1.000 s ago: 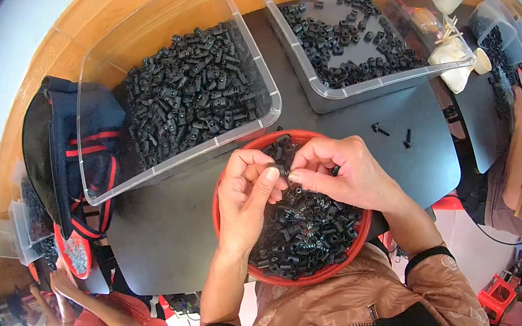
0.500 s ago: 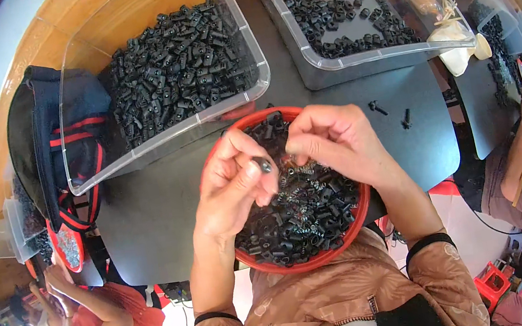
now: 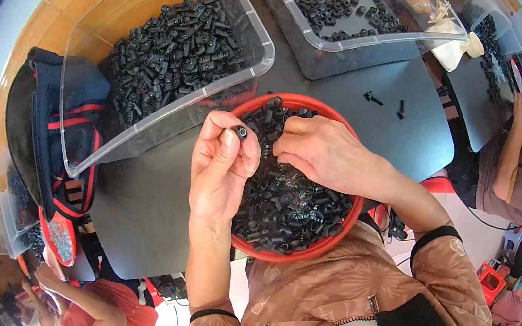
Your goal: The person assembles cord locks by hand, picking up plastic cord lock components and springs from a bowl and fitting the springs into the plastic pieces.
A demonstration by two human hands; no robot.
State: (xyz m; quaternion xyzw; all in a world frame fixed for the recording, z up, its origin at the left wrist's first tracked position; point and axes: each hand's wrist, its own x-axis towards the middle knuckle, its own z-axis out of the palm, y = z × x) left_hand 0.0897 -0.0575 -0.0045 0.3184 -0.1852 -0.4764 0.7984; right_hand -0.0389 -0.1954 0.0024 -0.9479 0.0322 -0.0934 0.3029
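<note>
My left hand (image 3: 217, 159) is over the left rim of a red bowl (image 3: 355, 216). Between its thumb and fingers it pinches a small black plastic barrel (image 3: 242, 132), whose hollow end faces up. Inside the bowl lie loose black plastic pieces (image 3: 283, 232) with small metal coil springs (image 3: 296, 192) scattered among them. Over the bowl's upper right part is my right hand (image 3: 322, 151), its fingers bent down and drawn together at the pieces. Whatever is between those fingertips is hidden. The bowl rests between my lap and the table's near edge.
Behind the bowl stand two clear plastic bins, a left bin (image 3: 170, 125) heaped with black barrels and a right bin (image 3: 383, 39) holding shorter black pieces. Two black pieces (image 3: 373, 98) lie on the dark table (image 3: 150, 224). A dark bag (image 3: 71, 122) hangs left. People work on both sides.
My right hand has lowered toward the pieces in the bowl and turned its back up. The left hand has shifted slightly up and left, still holding the barrel, its hollow end now turned up.
</note>
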